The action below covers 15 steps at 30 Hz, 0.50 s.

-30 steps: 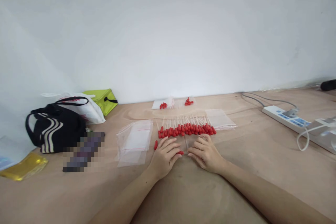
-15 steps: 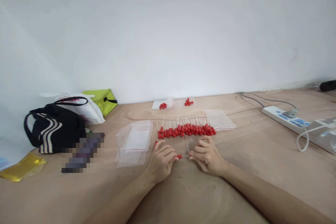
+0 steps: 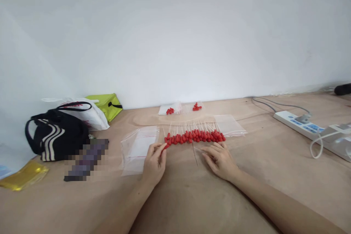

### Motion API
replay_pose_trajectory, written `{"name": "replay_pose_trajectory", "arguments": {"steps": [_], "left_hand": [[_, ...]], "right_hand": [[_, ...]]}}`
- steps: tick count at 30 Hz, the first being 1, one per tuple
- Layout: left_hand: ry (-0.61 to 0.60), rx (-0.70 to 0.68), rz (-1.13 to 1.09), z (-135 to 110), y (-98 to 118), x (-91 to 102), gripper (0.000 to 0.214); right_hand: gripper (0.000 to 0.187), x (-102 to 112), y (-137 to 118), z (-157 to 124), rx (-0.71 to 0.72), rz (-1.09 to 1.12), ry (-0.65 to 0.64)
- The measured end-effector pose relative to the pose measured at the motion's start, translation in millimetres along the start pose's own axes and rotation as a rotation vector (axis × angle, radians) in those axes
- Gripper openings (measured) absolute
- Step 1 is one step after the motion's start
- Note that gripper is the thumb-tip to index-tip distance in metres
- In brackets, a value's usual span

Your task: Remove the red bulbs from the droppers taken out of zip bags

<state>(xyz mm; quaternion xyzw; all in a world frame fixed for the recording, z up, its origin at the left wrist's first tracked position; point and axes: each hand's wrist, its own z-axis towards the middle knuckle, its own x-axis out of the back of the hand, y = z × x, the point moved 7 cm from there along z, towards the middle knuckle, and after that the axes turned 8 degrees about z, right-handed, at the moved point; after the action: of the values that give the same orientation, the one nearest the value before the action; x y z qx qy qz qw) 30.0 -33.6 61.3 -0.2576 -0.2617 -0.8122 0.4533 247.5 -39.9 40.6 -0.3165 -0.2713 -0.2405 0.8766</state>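
Note:
A row of thin clear tubes with red caps (image 3: 195,135) lies across the wooden table (image 3: 192,197). My left hand (image 3: 154,161) is closed in a pinch on a red cap (image 3: 164,147) just below the row's left end, beside a pile of clear zip bags (image 3: 138,148). My right hand (image 3: 219,158) rests on the table below the row, fingers loosely spread, touching a bare clear tube (image 3: 195,153) that lies in front of it.
Two small bags with red-capped pieces (image 3: 182,108) lie by the wall. More clear bags (image 3: 229,124) sit right of the row. A black striped bag (image 3: 55,135), white bag, green pouch (image 3: 106,104) and yellow packet (image 3: 24,175) stand left. A power strip (image 3: 301,124) with cables lies right.
My hands held one capped tube between them. The left hand has pulled away leftward with the red cap, and the right hand has opened over the bare tube.

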Motion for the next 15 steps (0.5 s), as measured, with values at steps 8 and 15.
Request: {"name": "replay_pose_trajectory", "arguments": {"steps": [8,15], "left_hand": [[-0.169,0.375,0.047,0.6,-52.9,-2.0,0.023],[-0.384,0.357,0.114,-0.9,-47.3,-10.2,0.024]], "right_hand": [[0.013,-11.0,5.2,6.6,-0.097,-0.13,-0.014],[0.014,-21.9,-2.3,7.7,-0.149,-0.113,-0.037]]}}
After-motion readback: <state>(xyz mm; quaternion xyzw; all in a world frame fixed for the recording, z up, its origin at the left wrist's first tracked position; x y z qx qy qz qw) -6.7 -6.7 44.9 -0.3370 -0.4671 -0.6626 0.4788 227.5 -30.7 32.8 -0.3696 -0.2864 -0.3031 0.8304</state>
